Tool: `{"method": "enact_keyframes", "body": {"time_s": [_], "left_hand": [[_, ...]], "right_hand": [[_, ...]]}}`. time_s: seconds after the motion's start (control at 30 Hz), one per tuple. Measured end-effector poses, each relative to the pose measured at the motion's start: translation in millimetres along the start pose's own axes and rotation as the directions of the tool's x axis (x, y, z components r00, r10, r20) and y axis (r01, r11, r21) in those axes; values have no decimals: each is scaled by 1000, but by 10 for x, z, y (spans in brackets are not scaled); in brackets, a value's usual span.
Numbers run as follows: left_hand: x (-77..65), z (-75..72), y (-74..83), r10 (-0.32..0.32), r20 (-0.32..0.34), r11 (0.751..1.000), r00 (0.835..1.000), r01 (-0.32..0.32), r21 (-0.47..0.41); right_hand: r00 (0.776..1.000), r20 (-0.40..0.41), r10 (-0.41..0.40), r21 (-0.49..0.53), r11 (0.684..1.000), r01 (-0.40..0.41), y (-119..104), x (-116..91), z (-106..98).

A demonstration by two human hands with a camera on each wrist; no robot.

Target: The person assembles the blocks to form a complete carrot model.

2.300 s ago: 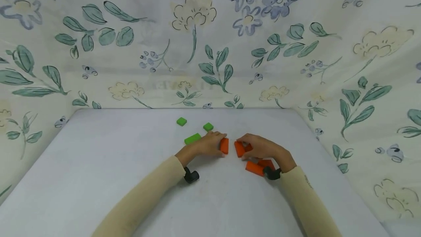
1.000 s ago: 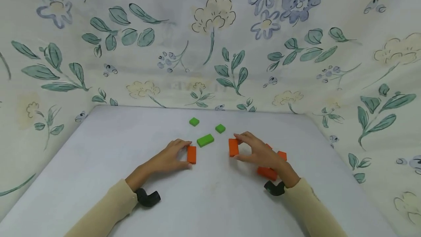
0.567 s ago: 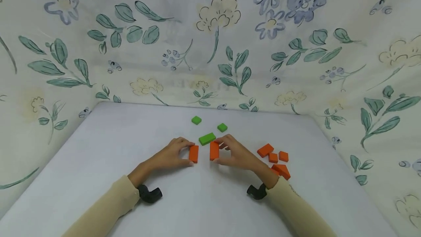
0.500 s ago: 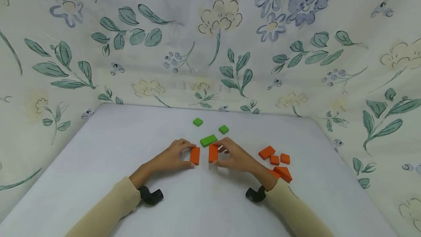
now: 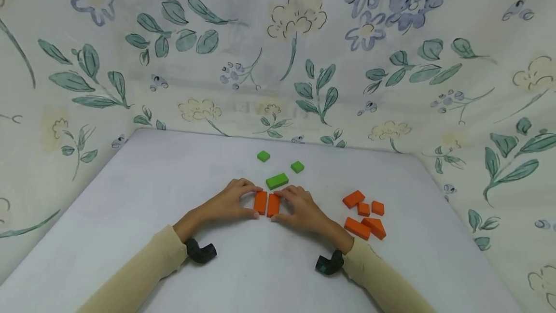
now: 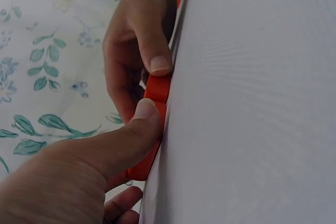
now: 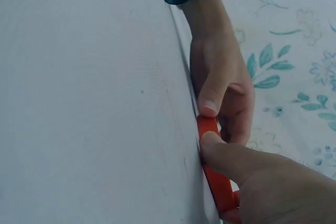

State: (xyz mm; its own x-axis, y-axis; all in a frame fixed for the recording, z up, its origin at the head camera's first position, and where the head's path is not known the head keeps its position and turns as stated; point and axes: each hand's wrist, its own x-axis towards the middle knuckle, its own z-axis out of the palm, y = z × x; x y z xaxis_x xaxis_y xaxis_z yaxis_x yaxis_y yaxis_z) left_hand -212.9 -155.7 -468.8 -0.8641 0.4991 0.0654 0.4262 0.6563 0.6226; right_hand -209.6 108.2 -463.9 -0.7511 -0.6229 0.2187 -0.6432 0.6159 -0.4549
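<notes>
My left hand (image 5: 230,202) pinches an orange rectangular block (image 5: 260,203) between thumb and fingers on the white table. Just to its right, my right hand (image 5: 301,209) pinches a second orange block (image 5: 273,205) of like shape. Both blocks lie lengthwise away from me, side by side, with a thin gap between them in the head view. In the left wrist view the left thumb (image 6: 144,109) presses on the near end of its block (image 6: 147,163). The right wrist view has the right thumb (image 7: 211,140) on the end of its own block (image 7: 218,187).
A long green block (image 5: 277,181) lies just beyond the hands, with two small green blocks (image 5: 263,156) farther back. Several orange pieces (image 5: 357,228), including a wedge-like one (image 5: 375,228), sit to the right. Floral cloth (image 5: 278,62) hangs behind the table (image 5: 152,182).
The left hand has carried its block leftward, to in front of the long green block. The right hand has brought its block left from near the orange pieces to beside the other one.
</notes>
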Motion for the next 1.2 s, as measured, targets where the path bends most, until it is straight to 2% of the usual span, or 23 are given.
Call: {"method": "enact_keyframes", "body": {"time_s": [0.27, 0.77, 0.97, 1.2], "left_hand": [[-3, 24, 6, 20, -12, 1000, 1000, -20, 13], [44, 27, -20, 43, -16, 999, 999, -43, 12], [67, 3, 39, 30, -24, 999, 999, -29, 19], [26, 4, 24, 9, 6, 1000, 1000, -9, 10]], "right_hand": [[1000, -11, -30, -23, 999, 29, 12, 5, 26], [999, -23, -27, -22, 999, 27, 56, 11, 1], [999, -40, -31, -28, 999, 29, 87, 25, -18], [1000, -17, -25, -27, 999, 24, 72, 3, 5]]}}
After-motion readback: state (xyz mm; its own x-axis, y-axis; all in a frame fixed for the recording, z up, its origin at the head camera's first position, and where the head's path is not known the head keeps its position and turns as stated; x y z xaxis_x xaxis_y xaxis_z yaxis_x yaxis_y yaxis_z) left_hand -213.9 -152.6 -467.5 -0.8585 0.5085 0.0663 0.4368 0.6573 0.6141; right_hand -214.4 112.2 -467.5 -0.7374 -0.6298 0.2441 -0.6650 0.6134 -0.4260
